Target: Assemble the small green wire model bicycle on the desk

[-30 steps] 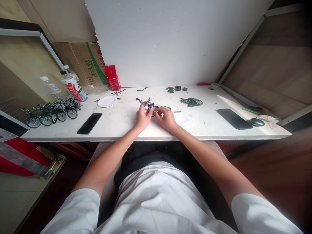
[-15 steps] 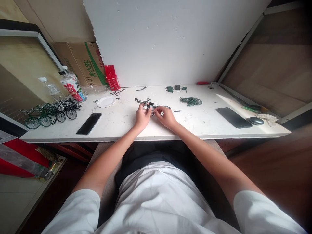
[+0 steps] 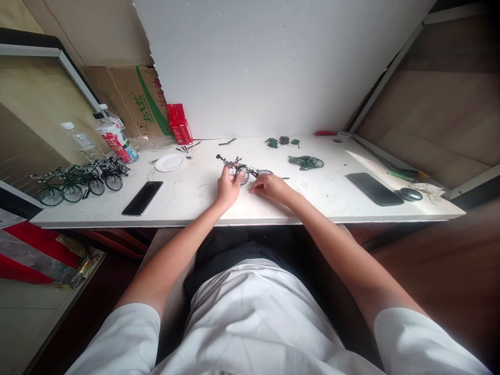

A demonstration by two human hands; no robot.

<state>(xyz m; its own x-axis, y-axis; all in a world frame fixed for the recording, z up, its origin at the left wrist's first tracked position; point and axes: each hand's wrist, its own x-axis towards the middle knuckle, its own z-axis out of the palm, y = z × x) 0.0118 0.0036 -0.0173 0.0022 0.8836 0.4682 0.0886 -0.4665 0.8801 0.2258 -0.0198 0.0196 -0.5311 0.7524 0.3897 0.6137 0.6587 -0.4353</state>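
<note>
My left hand (image 3: pixel 228 187) is closed round a black miniature bicycle (image 3: pixel 245 176), thumb and fingers gripping its frame. One of the bike's spoked wheels shows just right of the thumb. My right hand (image 3: pixel 272 187) is low over the white table, to the right of that wheel and apart from it. Its thumb and index fingertips come together near the tabletop; whatever is between them, if anything, is too small to make out. Behind the right hand lie another spoked wheel (image 3: pixel 265 172) and dark parts, partly covered by the hand.
Several assembled miniature bicycles (image 3: pixel 72 192) stand at left beside a phone (image 3: pixel 142 198) and bottles (image 3: pixel 115 138). A paper plate (image 3: pixel 171 163) and red box (image 3: pixel 179 124) are further back. Green bicycle parts (image 3: pixel 307 163) lie right of centre; a dark flat device (image 3: pixel 374 188) and mouse (image 3: pixel 411 194) lie far right.
My right hand has drawn away from the bicycle, slightly right and down toward the tabletop, uncovering more of the wheel. My left hand keeps its hold in about the same place.
</note>
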